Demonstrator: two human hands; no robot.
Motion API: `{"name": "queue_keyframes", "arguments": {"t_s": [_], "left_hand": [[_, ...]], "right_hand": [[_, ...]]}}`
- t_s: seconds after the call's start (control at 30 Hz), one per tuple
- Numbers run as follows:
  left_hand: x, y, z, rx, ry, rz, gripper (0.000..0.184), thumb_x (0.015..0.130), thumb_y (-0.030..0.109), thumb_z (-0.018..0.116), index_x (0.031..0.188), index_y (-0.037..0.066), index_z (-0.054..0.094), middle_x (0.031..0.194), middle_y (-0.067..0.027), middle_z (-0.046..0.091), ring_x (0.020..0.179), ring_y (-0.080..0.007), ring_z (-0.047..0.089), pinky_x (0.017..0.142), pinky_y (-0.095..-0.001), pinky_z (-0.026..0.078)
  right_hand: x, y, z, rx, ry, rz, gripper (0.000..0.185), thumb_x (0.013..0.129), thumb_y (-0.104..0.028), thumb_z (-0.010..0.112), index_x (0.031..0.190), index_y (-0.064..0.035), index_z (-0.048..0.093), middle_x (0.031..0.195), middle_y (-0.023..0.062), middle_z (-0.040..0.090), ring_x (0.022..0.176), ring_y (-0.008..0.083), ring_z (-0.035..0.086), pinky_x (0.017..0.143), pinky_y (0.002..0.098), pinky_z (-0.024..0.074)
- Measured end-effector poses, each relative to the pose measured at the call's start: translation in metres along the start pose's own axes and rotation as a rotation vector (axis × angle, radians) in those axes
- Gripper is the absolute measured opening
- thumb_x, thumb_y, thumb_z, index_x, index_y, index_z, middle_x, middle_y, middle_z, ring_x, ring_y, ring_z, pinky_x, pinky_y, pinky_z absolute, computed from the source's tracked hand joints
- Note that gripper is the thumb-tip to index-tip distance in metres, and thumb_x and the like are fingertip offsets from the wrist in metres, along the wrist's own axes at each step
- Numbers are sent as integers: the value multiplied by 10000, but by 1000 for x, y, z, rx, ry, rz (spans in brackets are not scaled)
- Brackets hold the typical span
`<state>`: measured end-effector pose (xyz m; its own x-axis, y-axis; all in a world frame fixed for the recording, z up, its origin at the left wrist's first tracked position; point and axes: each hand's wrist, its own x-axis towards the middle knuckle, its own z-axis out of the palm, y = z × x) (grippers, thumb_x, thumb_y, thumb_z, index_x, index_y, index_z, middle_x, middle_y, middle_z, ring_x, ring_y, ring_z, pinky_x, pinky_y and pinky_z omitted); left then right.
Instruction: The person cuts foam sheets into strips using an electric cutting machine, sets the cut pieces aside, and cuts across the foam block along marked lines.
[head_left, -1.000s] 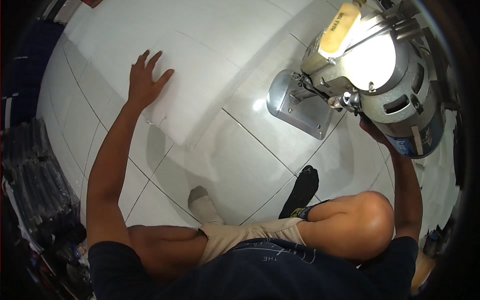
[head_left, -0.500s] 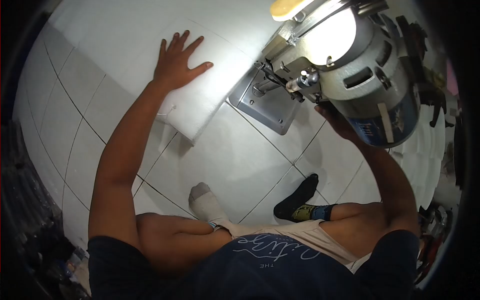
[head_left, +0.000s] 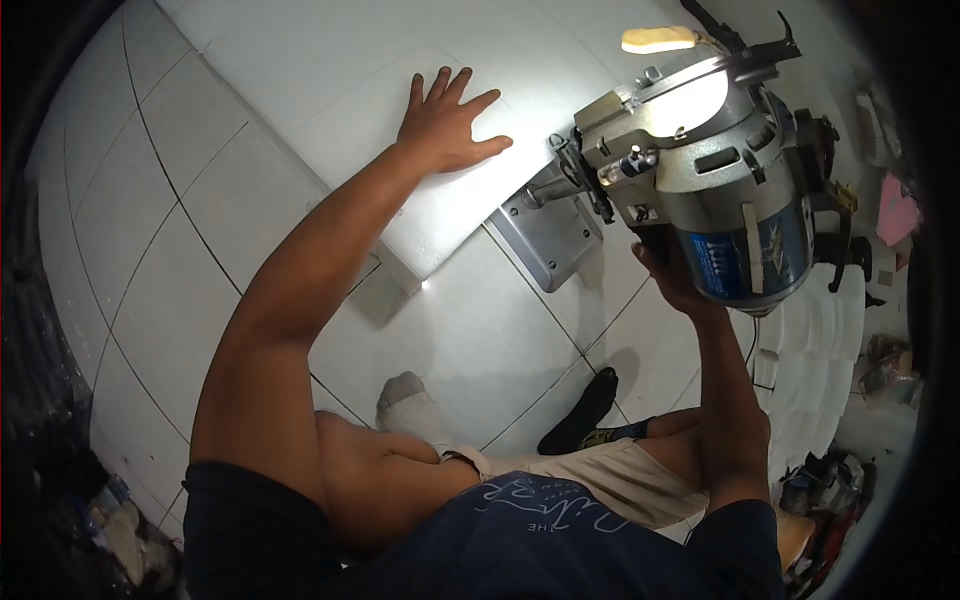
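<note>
My left hand (head_left: 445, 130) lies flat on top of a thick white slab (head_left: 330, 60), its fingers spread and nothing in them. I cannot tell whether the slab is foam or layered cloth. To the right stands an upright cloth cutting machine (head_left: 725, 180), with a grey metal body, a blue-labelled motor and a lit lamp. Its flat metal base plate (head_left: 560, 255) rests on the floor beside the slab's near edge. My right hand (head_left: 680, 285) grips the machine low on its near side, below the motor. The thumb shows; most of the fingers are hidden behind the housing.
A yellowish handle (head_left: 658, 40) sticks out at the machine's top. White tiled floor (head_left: 480, 340) lies around my socked feet. Stacked white curved pieces (head_left: 815, 360) stand at right, near a pink scrap (head_left: 898, 210). Dark plastic-wrapped bundles (head_left: 55, 400) line the left edge.
My left hand and the slab under it have shifted right, closer to the cutting machine. The machine's head appears a little lower and more upright, with my right hand still on it. The view has shifted too.
</note>
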<state>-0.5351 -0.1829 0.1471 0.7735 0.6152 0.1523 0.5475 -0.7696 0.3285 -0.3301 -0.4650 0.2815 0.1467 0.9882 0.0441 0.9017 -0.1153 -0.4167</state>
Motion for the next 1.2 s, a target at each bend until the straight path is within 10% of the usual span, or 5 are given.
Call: {"name": "queue_keyframes", "arguments": {"t_s": [0.17, 0.37, 0.63, 1.2], "left_hand": [[-10, 0, 12, 19, 17, -30, 886, 721, 769, 570, 1446, 287, 410, 1548, -158, 258, 1446, -374, 168, 1156, -593, 66], [-11, -7, 23, 22, 86, -10, 900, 685, 775, 603, 1423, 282, 451, 1537, -160, 286, 1437, -375, 198, 1156, -585, 71], [-10, 3, -17, -39, -126, -45, 875, 764, 704, 579, 1460, 207, 391, 1536, -243, 220, 1437, -419, 152, 1165, -575, 86], [-12, 9, -21, -57, -130, -33, 889, 769, 702, 579, 1458, 173, 389, 1527, -249, 235, 1433, -423, 160, 1161, -587, 92]], "right_hand": [[-2, -1, -4, -76, -60, 119, 288, 917, -336, 626, 1014, -66, 606, 665, 32, 536, 576, 162, 482, 592, 372, 437], [7, -8, 6, 209, -55, 198, 307, 962, -283, 580, 1189, -77, 600, 1189, 92, 628, 1149, 211, 530, 1020, 376, 355], [13, -20, 8, 77, 8, 164, 257, 953, -229, 602, 1095, -15, 614, 1004, 93, 671, 964, 191, 609, 894, 341, 445], [15, -24, 5, -12, -63, 326, 439, 944, -381, 587, 1170, -5, 564, 1143, 179, 605, 1075, 298, 571, 956, 393, 416]]}}
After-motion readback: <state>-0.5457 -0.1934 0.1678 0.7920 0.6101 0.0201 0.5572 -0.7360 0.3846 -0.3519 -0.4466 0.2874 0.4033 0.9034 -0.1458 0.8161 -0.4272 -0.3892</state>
